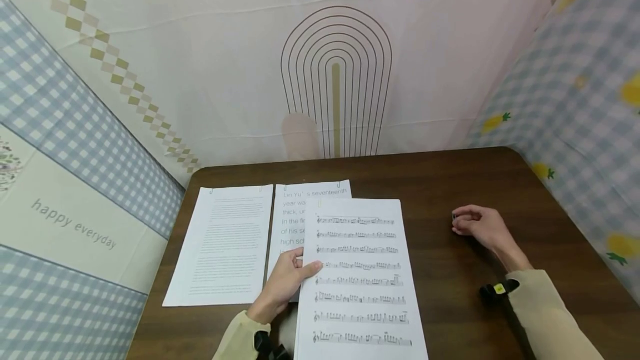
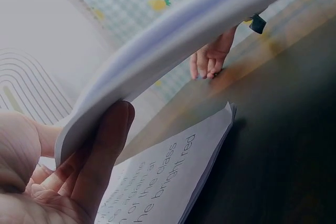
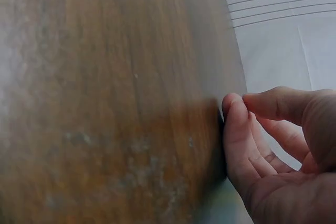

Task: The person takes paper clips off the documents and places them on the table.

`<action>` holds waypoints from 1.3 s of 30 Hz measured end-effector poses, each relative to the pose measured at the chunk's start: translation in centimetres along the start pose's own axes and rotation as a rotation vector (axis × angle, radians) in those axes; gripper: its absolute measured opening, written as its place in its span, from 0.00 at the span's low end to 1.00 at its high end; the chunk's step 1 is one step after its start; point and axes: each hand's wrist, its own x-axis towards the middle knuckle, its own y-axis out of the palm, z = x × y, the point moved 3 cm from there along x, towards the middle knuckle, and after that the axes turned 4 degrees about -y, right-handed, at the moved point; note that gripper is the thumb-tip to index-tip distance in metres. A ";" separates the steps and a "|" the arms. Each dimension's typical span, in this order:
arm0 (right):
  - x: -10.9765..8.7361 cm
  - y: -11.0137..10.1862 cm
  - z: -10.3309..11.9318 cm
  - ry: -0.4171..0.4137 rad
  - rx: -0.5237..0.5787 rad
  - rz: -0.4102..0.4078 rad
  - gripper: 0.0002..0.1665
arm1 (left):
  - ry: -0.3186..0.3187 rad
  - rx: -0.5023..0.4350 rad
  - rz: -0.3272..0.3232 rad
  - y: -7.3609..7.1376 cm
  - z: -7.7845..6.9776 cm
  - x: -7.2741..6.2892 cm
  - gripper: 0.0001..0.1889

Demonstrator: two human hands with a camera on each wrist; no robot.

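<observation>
My left hand [image 1: 286, 281] grips the left edge of a stack of sheet music [image 1: 360, 271], thumb on top and fingers beneath. In the left wrist view the paper [image 2: 157, 51] curves upward, lifted off the table. A paper clip [image 1: 319, 203] sits at the stack's top left. Over the right part of the table, my right hand [image 1: 480, 228] has thumb and index finger pinched together at the tabletop. A small dark thing [image 1: 454, 216] shows at these fingertips, its kind too small to tell; the right wrist view hides it behind the fingers.
Left of the music lie a large-print text stack [image 1: 290, 204], partly covered by it, and a small-print text stack [image 1: 225, 249], both with clips along the top. They rest on a dark wooden table [image 1: 430, 182]. Patterned cloths [image 1: 225, 71] hang around the back and sides.
</observation>
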 end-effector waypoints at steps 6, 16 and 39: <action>0.2 -0.1 0.5 0.024 -0.109 0.042 0.21 | -0.004 0.007 -0.003 0.0 0.0 0.0 0.24; 0.7 0.0 1.1 0.057 -0.196 0.069 0.18 | -0.001 0.009 0.000 -0.1 0.0 -0.1 0.24; 0.3 0.3 1.5 0.126 -0.184 -0.032 0.18 | -0.013 -0.012 -0.002 -0.1 -0.1 -0.1 0.24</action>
